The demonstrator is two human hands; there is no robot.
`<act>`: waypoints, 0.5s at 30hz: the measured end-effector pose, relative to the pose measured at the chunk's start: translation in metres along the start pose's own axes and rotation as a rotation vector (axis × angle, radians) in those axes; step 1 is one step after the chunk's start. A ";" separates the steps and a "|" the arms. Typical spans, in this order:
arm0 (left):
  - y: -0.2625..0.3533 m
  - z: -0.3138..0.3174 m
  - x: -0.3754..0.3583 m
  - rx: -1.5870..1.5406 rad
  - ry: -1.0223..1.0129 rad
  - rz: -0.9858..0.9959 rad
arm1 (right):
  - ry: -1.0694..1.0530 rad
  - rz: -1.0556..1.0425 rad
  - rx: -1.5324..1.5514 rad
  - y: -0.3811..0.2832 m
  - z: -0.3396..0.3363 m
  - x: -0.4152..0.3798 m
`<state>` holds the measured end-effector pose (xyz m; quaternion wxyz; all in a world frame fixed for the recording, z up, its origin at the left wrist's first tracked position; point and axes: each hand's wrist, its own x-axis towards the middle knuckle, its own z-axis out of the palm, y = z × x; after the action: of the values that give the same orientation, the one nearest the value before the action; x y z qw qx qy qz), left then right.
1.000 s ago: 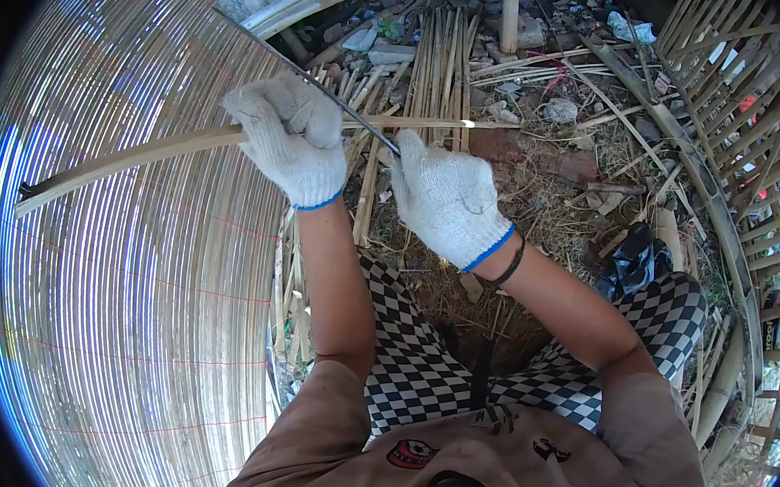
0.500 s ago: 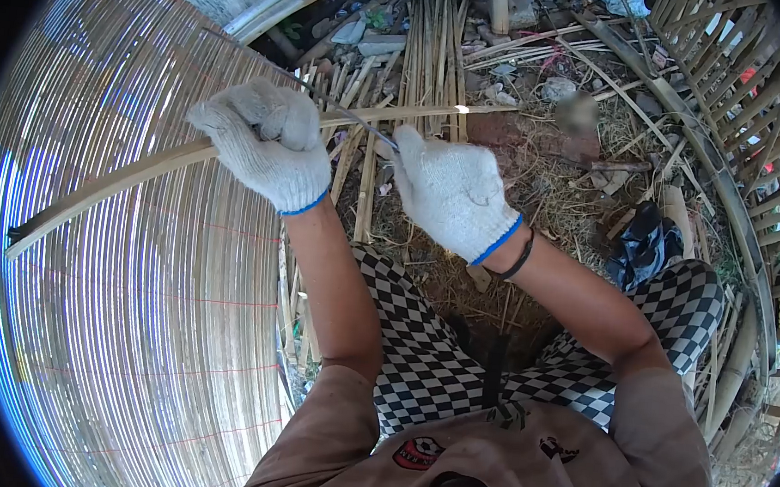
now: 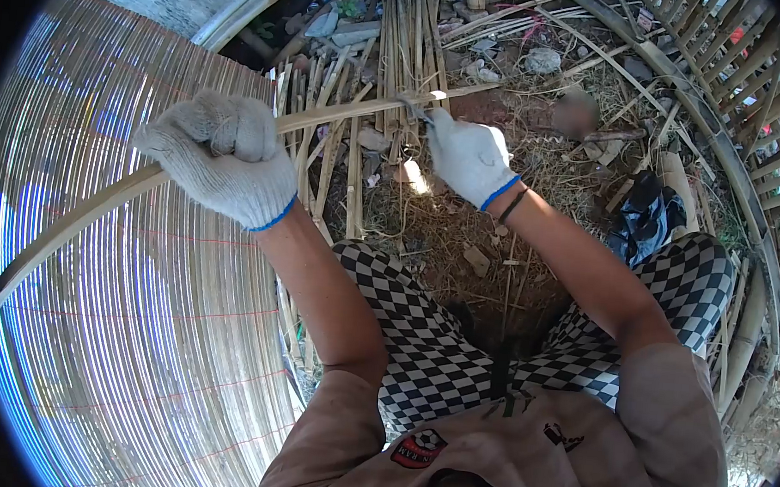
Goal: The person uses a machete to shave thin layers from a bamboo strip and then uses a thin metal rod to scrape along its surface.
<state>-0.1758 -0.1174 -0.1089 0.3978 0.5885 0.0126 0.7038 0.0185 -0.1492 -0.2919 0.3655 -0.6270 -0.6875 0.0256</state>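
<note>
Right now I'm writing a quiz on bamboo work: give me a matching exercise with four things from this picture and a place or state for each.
Things:
1. left hand
2. right hand
3. bamboo strip
4. woven bamboo mat

Places or states:
A. spread out on the person's left
B. gloved fist closed around the strip
C. long, running from lower left to upper right
D. gloved, farther out along the strip, wristband behind the cuff

Pairs: 1-B, 2-D, 3-C, 4-A

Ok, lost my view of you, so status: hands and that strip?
Left hand fisted on bamboo strip. Right hand at strip further along, tool unclear. Loose bamboo slats beyond; nothing blocking.
</note>
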 end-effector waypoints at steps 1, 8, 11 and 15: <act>-0.001 -0.001 -0.001 0.023 0.058 0.014 | -0.011 0.093 -0.015 0.037 0.024 -0.005; -0.001 -0.008 -0.001 -0.022 -0.036 0.009 | -0.023 0.040 -0.147 0.020 0.009 0.005; 0.002 -0.004 0.003 -0.071 -0.094 0.015 | 0.026 -0.128 -0.019 -0.036 -0.027 0.009; 0.003 -0.003 -0.004 -0.164 -0.128 -0.048 | 0.000 -0.005 0.036 0.000 0.003 0.008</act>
<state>-0.1797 -0.1205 -0.1116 0.4611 0.5975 -0.0565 0.6536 0.0172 -0.1413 -0.2901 0.3770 -0.6184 -0.6885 0.0371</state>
